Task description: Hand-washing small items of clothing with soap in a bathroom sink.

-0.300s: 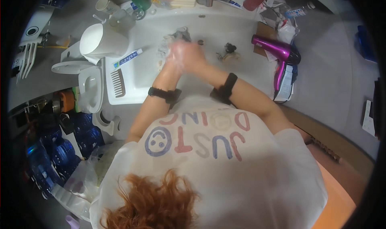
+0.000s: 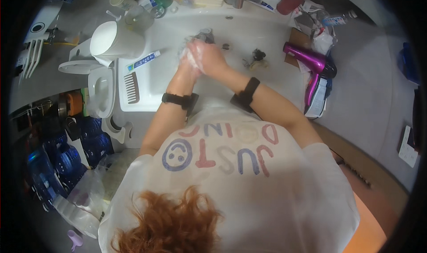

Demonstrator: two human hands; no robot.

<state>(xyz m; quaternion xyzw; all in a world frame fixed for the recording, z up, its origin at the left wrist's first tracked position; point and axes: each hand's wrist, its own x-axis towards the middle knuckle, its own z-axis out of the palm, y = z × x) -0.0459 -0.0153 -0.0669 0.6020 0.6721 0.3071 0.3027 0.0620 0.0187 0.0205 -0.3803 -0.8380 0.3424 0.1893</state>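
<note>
Over the white sink (image 2: 275,79), my left hand (image 2: 187,62) and my right hand (image 2: 209,57) are pressed together, fingers closed. White suds coat both hands. Whatever lies between the palms, if anything, is hidden. Right behind my fingers is a wet, crumpled grey-and-white cloth (image 2: 205,34) in the basin; I cannot tell whether the fingers grip part of it. A small dark and tan bundle (image 2: 257,58), perhaps fabric, lies to the right in the basin. Black straps with a dark block circle both my wrists.
On the sink's left ledge are a toothpaste tube (image 2: 143,60), a brown comb (image 2: 131,87) and a large white tub (image 2: 118,42). A purple hair dryer (image 2: 307,59) rests on the right. Bottles, tubes and a cup line the back. A toilet (image 2: 101,90) stands at left.
My joined hands stay over the basin and have shifted slightly against each other, with less blur now. The whole view has moved a little; the cloths lie in about the same places.
</note>
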